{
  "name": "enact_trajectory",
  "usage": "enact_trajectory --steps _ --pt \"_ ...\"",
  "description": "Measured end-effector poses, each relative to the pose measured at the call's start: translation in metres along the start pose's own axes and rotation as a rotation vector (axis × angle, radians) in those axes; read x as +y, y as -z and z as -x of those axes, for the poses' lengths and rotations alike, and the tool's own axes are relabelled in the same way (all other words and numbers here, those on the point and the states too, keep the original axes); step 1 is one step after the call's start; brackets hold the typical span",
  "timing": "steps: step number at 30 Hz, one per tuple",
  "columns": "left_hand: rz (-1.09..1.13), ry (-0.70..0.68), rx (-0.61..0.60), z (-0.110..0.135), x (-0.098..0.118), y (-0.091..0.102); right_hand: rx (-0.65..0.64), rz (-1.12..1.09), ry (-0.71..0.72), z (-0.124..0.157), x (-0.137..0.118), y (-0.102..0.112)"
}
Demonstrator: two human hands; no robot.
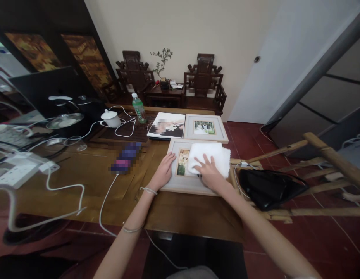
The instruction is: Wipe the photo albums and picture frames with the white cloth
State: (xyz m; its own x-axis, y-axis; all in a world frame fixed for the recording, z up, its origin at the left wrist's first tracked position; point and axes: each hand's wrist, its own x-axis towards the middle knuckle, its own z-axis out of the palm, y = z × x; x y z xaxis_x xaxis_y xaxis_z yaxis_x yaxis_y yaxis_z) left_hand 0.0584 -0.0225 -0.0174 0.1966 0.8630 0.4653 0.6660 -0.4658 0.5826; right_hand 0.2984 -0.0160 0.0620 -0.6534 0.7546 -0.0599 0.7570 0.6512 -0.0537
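Observation:
A light wooden picture frame (169, 185) lies flat near the table's right end, a small photo (182, 164) in its middle. Flat along the left side of this frame rests my left hand (164, 170), its fingers stretched out and touching the border. My right hand (210, 174) presses a folded white cloth (217, 151) onto the frame's right half, fingers spread over the fabric. The cloth covers part of the photo and the right border. Just beyond are a second framed photo (205, 127) and a white-covered album or board (165, 130), which lie side by side.
Left of the frame lies a phone (126, 157) on a white cable. Farther back stand a green-labelled bottle (139, 108) and a lidded white cup (110, 118). A power strip (19, 168) sits far left. On the right, a black bag (264, 188) rests on a wooden chair (328, 155).

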Motion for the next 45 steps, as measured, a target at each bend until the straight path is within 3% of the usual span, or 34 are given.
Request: enact_trajectory --steps 4,8,14,18,20,23,28,32,36,40,45 --pt "-0.061 0.021 -0.050 -0.001 0.003 0.001 -0.187 -0.158 0.076 0.052 -0.032 0.022" --pt "-0.098 0.018 -0.070 -0.001 0.006 0.002 -0.210 -0.264 0.178 0.074 -0.047 0.033" --pt "-0.099 -0.011 -0.066 -0.001 0.006 0.004 0.018 -0.145 0.099 0.033 -0.016 0.000" --pt "-0.086 -0.020 -0.060 -0.001 0.005 0.003 0.212 0.011 -0.028 -0.009 0.022 -0.002" --pt "-0.081 -0.022 -0.054 -0.001 0.005 0.003 0.241 0.069 -0.066 -0.024 0.035 0.004" --pt "-0.074 -0.016 -0.046 -0.001 0.006 0.003 0.155 0.124 -0.052 -0.031 0.039 0.006" --pt "-0.064 -0.001 -0.031 -0.001 0.010 0.003 0.019 0.094 -0.030 0.000 0.005 -0.004" --pt "-0.075 0.011 -0.039 -0.001 0.013 0.004 -0.128 -0.018 0.003 0.047 -0.034 0.006" --pt "-0.076 0.020 -0.065 -0.002 0.013 0.005 -0.157 -0.128 0.082 0.069 -0.054 0.014" --pt "-0.074 0.011 -0.070 -0.002 0.012 0.007 -0.038 -0.116 0.091 0.049 -0.038 0.000" --pt "-0.050 -0.013 -0.065 -0.001 0.011 0.007 0.190 -0.005 -0.044 -0.009 0.015 -0.007"
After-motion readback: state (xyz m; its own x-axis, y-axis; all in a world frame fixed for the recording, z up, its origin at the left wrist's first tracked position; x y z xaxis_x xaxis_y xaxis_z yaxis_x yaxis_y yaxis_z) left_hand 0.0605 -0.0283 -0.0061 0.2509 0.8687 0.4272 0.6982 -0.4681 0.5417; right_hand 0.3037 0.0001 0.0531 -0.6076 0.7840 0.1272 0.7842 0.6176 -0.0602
